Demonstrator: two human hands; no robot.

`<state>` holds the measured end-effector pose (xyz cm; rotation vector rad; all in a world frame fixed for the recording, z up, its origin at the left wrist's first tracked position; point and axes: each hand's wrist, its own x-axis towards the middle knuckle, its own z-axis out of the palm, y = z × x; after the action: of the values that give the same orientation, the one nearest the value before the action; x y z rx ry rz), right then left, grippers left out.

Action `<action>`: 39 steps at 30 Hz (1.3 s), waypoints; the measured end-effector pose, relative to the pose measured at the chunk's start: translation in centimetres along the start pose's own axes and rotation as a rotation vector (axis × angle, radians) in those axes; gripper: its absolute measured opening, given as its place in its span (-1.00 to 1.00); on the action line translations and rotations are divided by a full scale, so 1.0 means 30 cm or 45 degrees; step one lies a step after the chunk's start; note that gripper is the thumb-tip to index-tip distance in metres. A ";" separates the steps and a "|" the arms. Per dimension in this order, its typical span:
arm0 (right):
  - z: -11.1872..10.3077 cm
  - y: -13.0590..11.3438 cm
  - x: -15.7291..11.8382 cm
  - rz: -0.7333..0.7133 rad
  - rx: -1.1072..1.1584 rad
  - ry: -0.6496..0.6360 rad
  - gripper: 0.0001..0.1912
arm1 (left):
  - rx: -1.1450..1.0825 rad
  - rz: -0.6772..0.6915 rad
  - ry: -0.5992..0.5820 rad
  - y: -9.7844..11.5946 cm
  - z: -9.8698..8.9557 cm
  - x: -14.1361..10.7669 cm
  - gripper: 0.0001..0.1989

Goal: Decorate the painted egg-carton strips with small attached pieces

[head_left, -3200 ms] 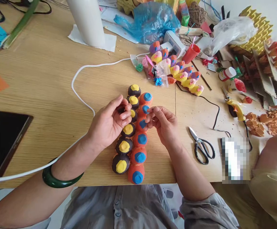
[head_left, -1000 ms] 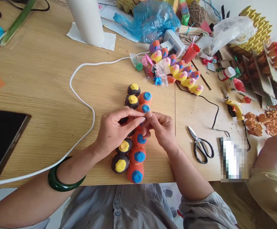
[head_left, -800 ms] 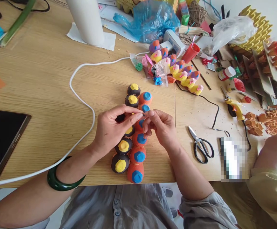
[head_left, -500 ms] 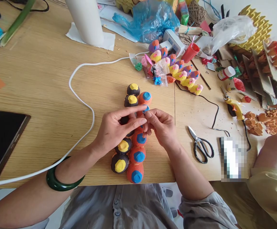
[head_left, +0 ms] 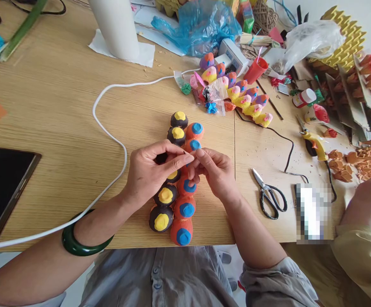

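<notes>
Black smartphone lies on the counter, well left of the left-hand grip; white cable runs between. Left-hand grip: thumb and index finger close together; contents, if any, cannot be determined. Painted egg-carton strip sits beneath it and the right-hand grip, which is pinched, contents likewise undeterminable. Black-handled scissors lie right of that.

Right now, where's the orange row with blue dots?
In the head view, the orange row runs inward from the table's near edge, just right of the black row, partly hidden by the right-hand fingers.
</notes>
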<state>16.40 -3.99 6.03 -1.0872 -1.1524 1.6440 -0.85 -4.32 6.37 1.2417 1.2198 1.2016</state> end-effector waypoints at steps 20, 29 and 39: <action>-0.008 -0.002 0.014 0.076 0.213 -0.036 -0.59 | 0.033 0.003 -0.092 0.001 0.006 0.007 -0.79; -0.011 0.005 0.013 0.071 0.214 -0.037 -0.61 | 0.103 0.156 -0.088 -0.013 0.000 0.006 -0.86; -0.007 0.000 0.015 0.094 0.197 -0.058 -0.58 | 0.102 0.138 -0.070 -0.017 0.001 0.009 -0.93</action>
<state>16.49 -3.53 5.89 -1.0081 -1.0059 1.7920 -0.84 -4.06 5.86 1.4070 1.1824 1.1982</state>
